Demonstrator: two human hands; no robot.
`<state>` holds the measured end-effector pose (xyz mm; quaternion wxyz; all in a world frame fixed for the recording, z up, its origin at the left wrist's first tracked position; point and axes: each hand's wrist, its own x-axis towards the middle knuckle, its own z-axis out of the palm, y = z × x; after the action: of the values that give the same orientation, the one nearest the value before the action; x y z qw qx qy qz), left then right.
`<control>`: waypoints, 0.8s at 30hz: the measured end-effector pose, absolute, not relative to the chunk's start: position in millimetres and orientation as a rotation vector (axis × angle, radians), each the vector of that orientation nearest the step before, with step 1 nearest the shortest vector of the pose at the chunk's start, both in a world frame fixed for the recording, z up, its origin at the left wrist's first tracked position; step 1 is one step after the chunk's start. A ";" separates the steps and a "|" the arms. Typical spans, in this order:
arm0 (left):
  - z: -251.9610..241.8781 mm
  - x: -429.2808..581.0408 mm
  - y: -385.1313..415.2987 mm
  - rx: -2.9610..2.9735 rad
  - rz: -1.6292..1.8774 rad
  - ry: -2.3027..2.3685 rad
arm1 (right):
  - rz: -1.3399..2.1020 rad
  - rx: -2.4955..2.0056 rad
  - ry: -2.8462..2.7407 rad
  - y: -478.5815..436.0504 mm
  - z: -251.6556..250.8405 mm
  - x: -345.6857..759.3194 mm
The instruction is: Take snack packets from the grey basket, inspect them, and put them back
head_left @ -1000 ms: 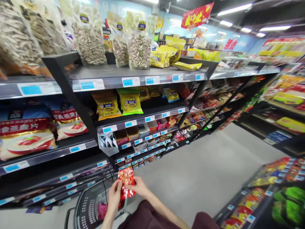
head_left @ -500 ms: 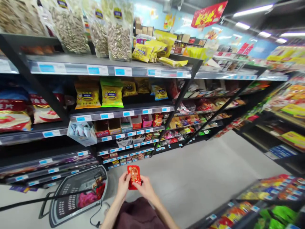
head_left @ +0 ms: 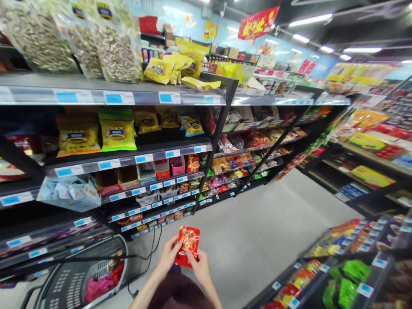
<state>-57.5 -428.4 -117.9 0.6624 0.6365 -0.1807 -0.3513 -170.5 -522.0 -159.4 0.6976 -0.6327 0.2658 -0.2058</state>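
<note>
A red snack packet (head_left: 190,241) with a food picture on its front is held up before my body, its front facing me. My left hand (head_left: 170,252) pinches its left side, thumb on the front. On the lower right edge, my right hand (head_left: 198,262) is closed too, its thumb pressed against the packet's face. The fingers behind the packet are hidden. On the floor to my left is a grey shopping basket (head_left: 61,274) with pink and red packages (head_left: 99,288) inside.
Long shelves (head_left: 180,150) of snack bags run along the left. A light blue box (head_left: 69,193) juts from one shelf. A low display (head_left: 322,274) stands at lower right. Grey floor (head_left: 257,219) stretches between, and a black cable (head_left: 149,257) hangs near the basket.
The view has shifted forward and to the right, so shelves and basket sit further left. Both hands still hold the red packet, now slightly tilted and larger in view.
</note>
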 end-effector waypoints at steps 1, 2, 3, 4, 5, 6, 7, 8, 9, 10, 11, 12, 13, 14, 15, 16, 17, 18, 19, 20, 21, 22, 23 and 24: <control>-118.3 -55.2 -431.6 1.449 -0.798 -0.434 | -0.462 -1.395 0.589 -525.2 -159.7 -170.0; -119.0 -52.7 -435.6 1.458 -0.798 -0.461 | -0.466 -1.380 0.586 -529.2 -159.5 -169.3; -119.9 -50.2 -440.2 1.467 -0.791 -0.484 | -0.471 -1.369 0.581 -533.8 -158.8 -167.9; -120.7 -47.5 -445.5 1.475 -0.780 -0.498 | -0.474 -1.363 0.576 -538.9 -157.5 -165.8; -121.4 -44.5 -451.2 1.483 -0.762 -0.498 | -0.476 -1.361 0.569 -544.5 -155.8 -162.7; -121.9 -41.0 -457.4 1.488 -0.743 -0.485 | -0.480 -1.364 0.562 -550.4 -153.6 -158.4; -121.9 -36.9 -463.9 1.488 -0.728 -0.464 | -0.488 -1.375 0.561 -556.5 -151.0 -153.0; -121.3 -32.1 -470.5 1.478 -0.721 -0.441 | -0.500 -1.393 0.567 -563.0 -147.9 -146.6; -120.2 -26.7 -477.3 1.460 -0.719 -0.419 | -0.510 -1.414 0.575 -569.8 -144.2 -139.3; -118.3 -20.4 -483.9 1.437 -0.719 -0.400 | -0.517 -1.433 0.582 -577.0 -139.9 -131.3; -115.7 -13.6 -490.4 1.414 -0.715 -0.385 | -0.521 -1.448 0.585 -584.5 -135.0 -122.6; -112.7 -6.2 -496.5 1.393 -0.704 -0.372 | -0.523 -1.456 0.584 -592.2 -129.4 -113.6; -109.3 1.6 -502.2 1.377 -0.687 -0.361 | -0.522 -1.458 0.579 -600.1 -123.3 -104.2; -105.8 9.6 -507.4 1.363 -0.668 -0.352 | -0.522 -1.458 0.575 -608.0 -116.9 -94.7; -102.5 17.7 -512.1 1.354 -0.654 -0.348 | -0.525 -1.455 0.574 -615.5 -110.3 -85.1; -99.6 25.6 -516.3 1.346 -0.644 -0.346 | -0.529 -1.453 0.575 -622.5 -103.9 -75.7; -97.0 33.3 -520.1 1.336 -0.638 -0.343 | -0.534 -1.451 0.574 -628.6 -97.9 -66.6; -94.8 40.7 -523.6 1.323 -0.636 -0.334 | -0.536 -1.451 0.571 -633.8 -92.6 -57.9; -92.7 47.6 -526.7 1.307 -0.639 -0.321 | -0.536 -1.451 0.564 -637.8 -88.4 -50.0; -90.5 54.1 -529.5 1.289 -0.648 -0.306 | -0.534 -1.454 0.554 -640.8 -85.2 -42.7; -87.8 60.2 -531.9 1.276 -0.655 -0.293 | -0.529 -1.462 0.545 -642.6 -83.2 -36.2; -84.6 65.9 -533.8 1.277 -0.656 -0.292 | -0.527 -1.470 0.539 -643.5 -82.3 -30.4; -80.8 71.3 -535.1 1.295 -0.649 -0.303 | -0.527 -1.474 0.538 -643.7 -82.3 -25.4; -76.6 76.5 -535.6 1.335 -0.624 -0.329 | -0.529 -1.474 0.538 -643.3 -82.9 -20.9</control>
<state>76.5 -535.6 -76.6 0.7282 0.6060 -0.1494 -0.2833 -20.9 -643.3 -82.9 0.6764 -0.6556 0.2395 -0.2353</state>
